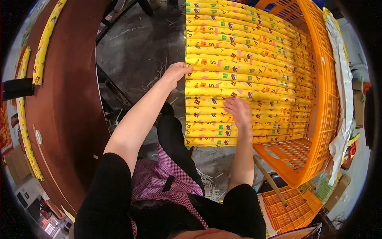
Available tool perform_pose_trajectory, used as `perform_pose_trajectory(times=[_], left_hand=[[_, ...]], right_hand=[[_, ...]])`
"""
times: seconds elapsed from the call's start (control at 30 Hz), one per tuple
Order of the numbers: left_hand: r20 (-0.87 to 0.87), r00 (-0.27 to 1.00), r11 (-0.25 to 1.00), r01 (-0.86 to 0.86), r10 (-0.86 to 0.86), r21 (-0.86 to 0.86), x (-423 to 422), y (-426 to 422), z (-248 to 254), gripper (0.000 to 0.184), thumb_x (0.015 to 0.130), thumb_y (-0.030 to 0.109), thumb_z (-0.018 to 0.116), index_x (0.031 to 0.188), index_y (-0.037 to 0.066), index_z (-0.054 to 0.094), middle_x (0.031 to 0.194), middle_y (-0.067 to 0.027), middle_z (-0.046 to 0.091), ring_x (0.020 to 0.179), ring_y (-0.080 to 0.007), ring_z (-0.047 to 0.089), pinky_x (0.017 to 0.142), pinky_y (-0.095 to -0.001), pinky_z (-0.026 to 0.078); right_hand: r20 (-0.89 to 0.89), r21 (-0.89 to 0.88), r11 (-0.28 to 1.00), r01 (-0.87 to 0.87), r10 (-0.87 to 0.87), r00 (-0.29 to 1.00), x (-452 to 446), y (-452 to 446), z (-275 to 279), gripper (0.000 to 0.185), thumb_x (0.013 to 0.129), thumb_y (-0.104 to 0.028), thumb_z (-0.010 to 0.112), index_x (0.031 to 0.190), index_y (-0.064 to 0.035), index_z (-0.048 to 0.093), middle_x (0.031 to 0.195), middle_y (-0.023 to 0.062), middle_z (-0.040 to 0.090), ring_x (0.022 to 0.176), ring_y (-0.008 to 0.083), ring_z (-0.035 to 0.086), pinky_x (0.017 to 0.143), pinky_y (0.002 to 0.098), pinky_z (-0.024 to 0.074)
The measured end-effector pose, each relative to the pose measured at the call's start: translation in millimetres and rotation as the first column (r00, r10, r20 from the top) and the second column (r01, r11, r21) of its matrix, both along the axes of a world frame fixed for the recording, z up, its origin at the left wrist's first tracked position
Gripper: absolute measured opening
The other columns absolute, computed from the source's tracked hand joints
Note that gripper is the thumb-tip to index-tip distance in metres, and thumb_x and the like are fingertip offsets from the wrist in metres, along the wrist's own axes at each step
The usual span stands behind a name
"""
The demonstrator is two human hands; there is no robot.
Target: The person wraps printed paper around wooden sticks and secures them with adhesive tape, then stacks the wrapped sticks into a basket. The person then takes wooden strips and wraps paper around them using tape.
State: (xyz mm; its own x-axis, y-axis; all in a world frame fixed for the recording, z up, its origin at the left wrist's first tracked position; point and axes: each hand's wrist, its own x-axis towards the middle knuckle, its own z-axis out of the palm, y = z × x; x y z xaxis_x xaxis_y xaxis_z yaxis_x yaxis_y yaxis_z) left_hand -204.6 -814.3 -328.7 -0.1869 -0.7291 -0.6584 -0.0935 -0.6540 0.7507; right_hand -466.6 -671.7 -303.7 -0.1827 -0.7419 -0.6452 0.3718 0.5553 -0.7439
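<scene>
Rolls (254, 65), yellow, printed, lie side by side, jutting from orange crate (324, 79). Left hand (176, 74) at one roll's end; cannot tell whether grip is clamped. Right hand (239, 112) over nearer rolls, grip apart, fingers extended.

"We list openings?"
"Two: strip of floor (139, 49) between table (75, 99) and rolls (246, 51), our left arm (139, 115) across it; space over the rolls."
"We list obstructions?"
"Two: crate (320, 67) wall, along the rolls' right ends; dark legs (114, 85), in the strip."
</scene>
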Motion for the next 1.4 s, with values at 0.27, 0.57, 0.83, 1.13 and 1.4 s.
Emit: perform_pose_trajectory(times=[0.27,0.57,0.83,1.13,1.4], left_hand=[[-0.007,0.99,0.978,-0.141,0.142,-0.154,-13,12,62,0.012,0.09,0.022,0.067,0.088,0.011,0.065,0.086,0.0024,0.064,0.083,-0.0089,0.052,0.078,-0.0272,0.039],[-0.238,0.953,0.944,-0.242,0.187,-0.225,-15,89,115,0.014,0.09,0.017,0.065,0.08,0.007,0.063,0.076,0.0005,0.062,0.07,-0.0083,0.053,0.069,-0.0244,0.043],[-0.257,0.91,0.89,-0.388,0.327,-0.24,10,159,137,0.014,0.086,0.014,0.067,0.078,0.003,0.063,0.074,-0.0024,0.062,0.068,-0.0085,0.053,0.064,-0.0239,0.041],[-0.34,0.784,0.832,-0.555,0.519,-0.011,20,221,163,0.016,0.087,0.014,0.065,0.091,-0.001,0.063,0.081,-0.0112,0.066,0.061,-0.0201,0.061,0.056,-0.0315,0.048],[-0.264,0.777,0.819,-0.559,0.571,0.128,13,237,174,0.015,0.088,0.016,0.065,0.091,0.002,0.065,0.074,-0.0086,0.064,0.06,-0.0175,0.06,0.055,-0.0299,0.046]], right_hand=[[-0.104,-0.05,0.975,-0.217,0.211,0.972,-8,5,3,0.036,0.099,-0.025,0.052,0.118,0.0044,0.054,0.094,0.0142,0.065,0.08,0.0211,0.066,0.072,0.0329,0.0564],[0.284,-0.353,0.93,0.099,0.006,0.959,20,-6,20,0.045,0.098,-0.035,0.055,0.129,-0.0029,0.048,0.115,0.0143,0.06,0.105,0.0257,0.06,0.087,0.0424,0.0507],[0.539,-0.244,0.838,0.487,-0.301,0.787,26,12,23,0.068,0.089,-0.058,0.057,0.129,-0.0044,0.044,0.117,0.0061,0.051,0.11,0.0217,0.049,0.096,0.0412,0.0424],[0.836,-0.24,0.81,0.535,-0.108,0.537,88,43,11,0.048,0.094,-0.043,0.055,0.128,-0.009,0.053,0.138,0.0093,0.049,0.128,0.0288,0.045,0.11,0.049,0.0322],[0.884,-0.458,0.661,0.594,0.269,0.382,106,50,24,0.043,0.094,-0.037,0.056,0.13,-0.0126,0.057,0.135,0.004,0.057,0.13,0.0231,0.047,0.111,0.0471,0.0322]])
